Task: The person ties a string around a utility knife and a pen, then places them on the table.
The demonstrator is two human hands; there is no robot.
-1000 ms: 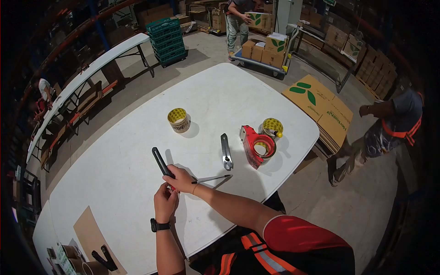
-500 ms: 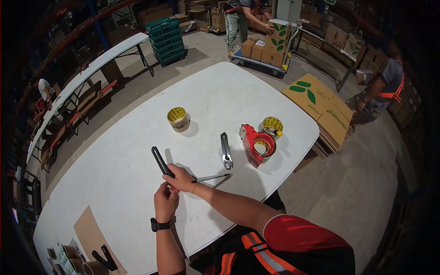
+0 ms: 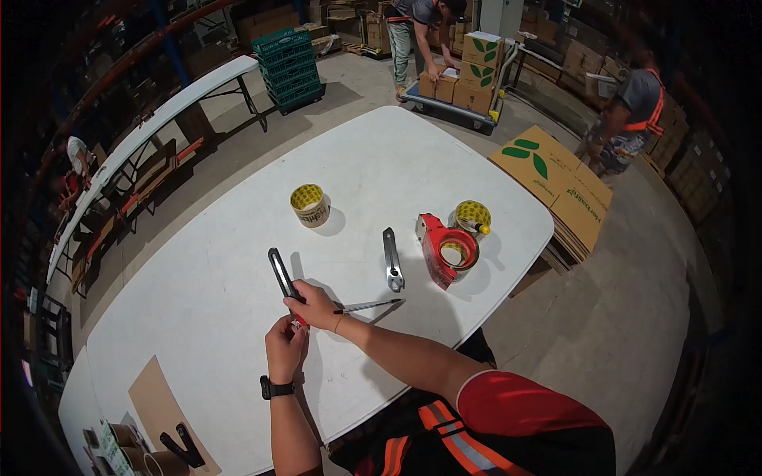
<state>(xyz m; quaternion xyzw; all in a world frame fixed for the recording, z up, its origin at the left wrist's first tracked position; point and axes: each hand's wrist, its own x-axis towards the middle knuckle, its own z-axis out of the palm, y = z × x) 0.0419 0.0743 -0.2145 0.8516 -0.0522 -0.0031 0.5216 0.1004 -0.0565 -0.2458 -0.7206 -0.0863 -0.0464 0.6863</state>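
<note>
A black box cutter [image 3: 279, 268] with a red end points away from me above the white table [image 3: 230, 262]. My right hand [image 3: 317, 306] is wrapped round its lower body. The fingers of my left hand [image 3: 284, 347] are closed at the red end, just below the right hand; the exact grip there is partly hidden. Close to my right wrist lies a pen [image 3: 369, 306]. Beyond it rests a silver box cutter [image 3: 393, 262]. A red tape dispenser [image 3: 432, 250] lies farther right, beside a tape roll [image 3: 473, 213]. Another tape roll [image 3: 309, 208] stands ahead of my hands.
Flattened cartons [image 3: 559, 178] are stacked beyond the table's right edge. A person [image 3: 421, 28] bends over a cart [image 3: 444, 103] loaded with boxes; another person [image 3: 631, 111] stands at right. Green crates [image 3: 287, 71] stand behind. Cardboard [image 3: 171, 412] lies at the near left.
The box cutter has turned slightly in my hands, showing more of its side. The person at the cart now bends lower over the boxes, and the person at right has moved closer to the cartons.
</note>
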